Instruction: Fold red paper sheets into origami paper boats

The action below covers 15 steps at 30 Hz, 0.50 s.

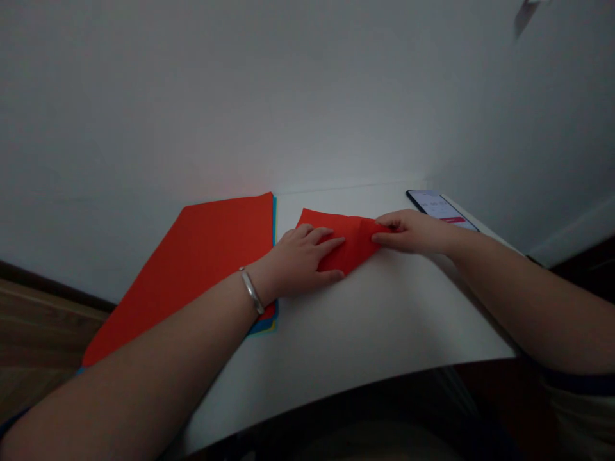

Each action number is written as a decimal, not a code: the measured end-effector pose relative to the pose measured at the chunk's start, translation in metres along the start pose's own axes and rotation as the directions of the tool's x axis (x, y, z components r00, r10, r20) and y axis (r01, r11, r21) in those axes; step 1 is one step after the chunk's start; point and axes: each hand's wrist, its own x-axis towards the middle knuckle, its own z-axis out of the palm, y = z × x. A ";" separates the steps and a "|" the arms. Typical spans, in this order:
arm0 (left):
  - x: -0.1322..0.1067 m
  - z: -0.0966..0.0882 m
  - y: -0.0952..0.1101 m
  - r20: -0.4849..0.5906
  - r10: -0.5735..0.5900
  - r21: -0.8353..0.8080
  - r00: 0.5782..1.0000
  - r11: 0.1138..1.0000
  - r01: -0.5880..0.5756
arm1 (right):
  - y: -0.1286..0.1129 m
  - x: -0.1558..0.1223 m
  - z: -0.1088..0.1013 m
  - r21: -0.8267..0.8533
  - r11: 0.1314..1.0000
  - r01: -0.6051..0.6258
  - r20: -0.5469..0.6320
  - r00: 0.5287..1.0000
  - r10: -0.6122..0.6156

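Note:
A folded piece of red paper (354,241) lies on the white table in front of me. My left hand (307,259) rests on its left part with the fingers spread and flat, covering that side. At the paper's right corner, my right hand (403,232) pinches the edge between thumb and fingers. Left of it, a stack of coloured sheets (206,237) lies with red on top and blue and yellow edges showing beneath. My left wrist, with a silver bangle (252,291), passes over the stack's right edge.
A phone (439,208) with a lit screen lies at the back right of the white table (365,333), partly behind my right forearm. A pale wall (307,96) rises directly behind the table. The table's front edge curves near my body.

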 end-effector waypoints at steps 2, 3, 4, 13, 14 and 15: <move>0.000 -0.001 0.000 0.007 -0.011 -0.003 1.000 1.000 0.011 | -0.002 0.002 0.004 -0.012 1.000 -0.021 -0.040 0.999 0.020; 0.000 -0.001 0.000 0.013 -0.015 0.000 1.000 1.000 0.015 | -0.003 0.003 0.006 -0.031 0.999 -0.034 -0.061 0.998 0.032; 0.000 -0.001 0.001 0.018 -0.018 0.004 1.000 1.000 0.018 | -0.004 0.004 0.007 -0.054 0.997 -0.049 -0.081 0.996 0.044; -0.001 0.001 -0.001 -0.025 -0.009 -0.016 1.000 1.000 0.009 | -0.005 0.012 0.015 -0.226 0.962 -0.152 -0.173 0.978 0.114; -0.001 0.001 -0.001 -0.031 -0.011 -0.021 0.999 1.000 0.010 | -0.005 0.012 0.016 -0.230 0.960 -0.157 -0.173 0.978 0.118; -0.001 0.002 -0.002 -0.041 -0.012 -0.026 0.999 1.000 0.011 | -0.006 0.013 0.016 -0.232 0.960 -0.157 -0.170 0.978 0.119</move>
